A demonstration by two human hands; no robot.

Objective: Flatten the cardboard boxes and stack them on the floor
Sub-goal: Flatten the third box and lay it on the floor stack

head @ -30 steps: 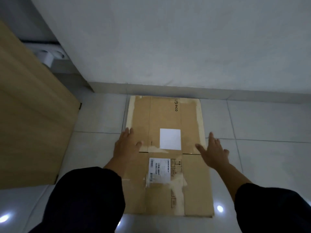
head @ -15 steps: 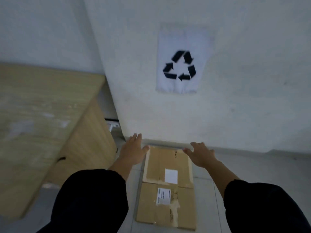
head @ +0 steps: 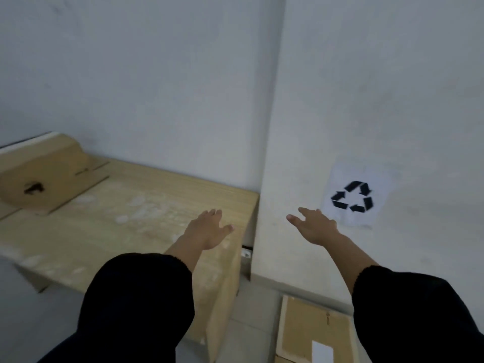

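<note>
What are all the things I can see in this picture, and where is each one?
Flattened cardboard box: one, brown with a white label, on the floor at the wall's foot, bottom right.
Cardboard piece: one, brown, on the table's far left end.
Table: one, light wood, left, against the wall.
Recycling sign: one, white sheet with black arrows, on the wall at right.
Wall: white, behind everything.
Floor: pale tiles, bottom centre.
Left hand: open, empty, over the table's corner.
Right hand: open, empty, before the wall.
Sleeves: two, black.

Tan flattened box [head: 306,328], pale wood table [head: 125,226], black sleeves [head: 136,305], black recycling symbol [head: 352,196] on white paper
</note>
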